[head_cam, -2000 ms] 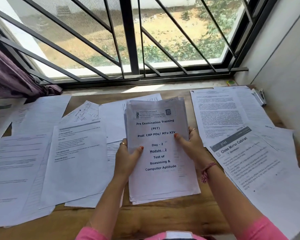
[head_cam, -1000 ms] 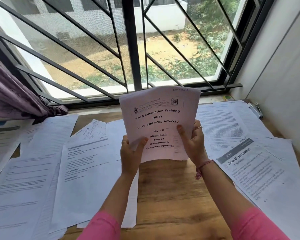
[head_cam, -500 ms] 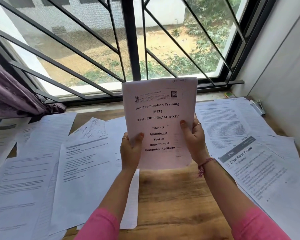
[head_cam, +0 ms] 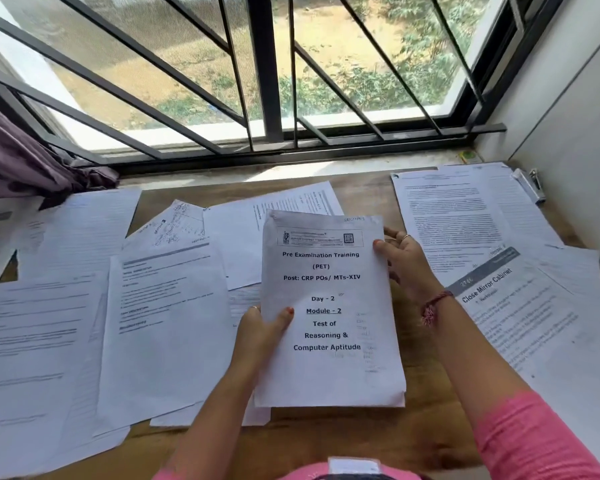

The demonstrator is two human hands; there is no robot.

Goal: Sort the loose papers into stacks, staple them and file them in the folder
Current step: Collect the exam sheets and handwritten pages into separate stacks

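A squared stack of white sheets [head_cam: 329, 372], its top page headed "Pre Examination Training (PET)", lies low over the middle of the wooden desk [head_cam: 361, 441]. My left hand [head_cam: 262, 329] grips its left edge with the thumb on the top page. My right hand [head_cam: 404, 261] holds the upper right edge, thumb on the page, fingers behind it. Loose printed sheets [head_cam: 163, 327] cover the desk to the left. More papers, one headed "Close Mirror Cabinet" [head_cam: 499, 306], lie to the right. A stapler [head_cam: 530, 187] sits at the far right corner by the wall.
A barred window [head_cam: 267, 81] runs along the back of the desk. A purple curtain [head_cam: 18, 161] hangs at the far left. The white wall [head_cam: 575, 116] bounds the desk on the right. A small green item [head_cam: 468, 155] rests on the sill.
The stack, held upright in front of the window a moment ago, has come down flat toward the desk. My right hand has shifted up to the stack's upper right edge.
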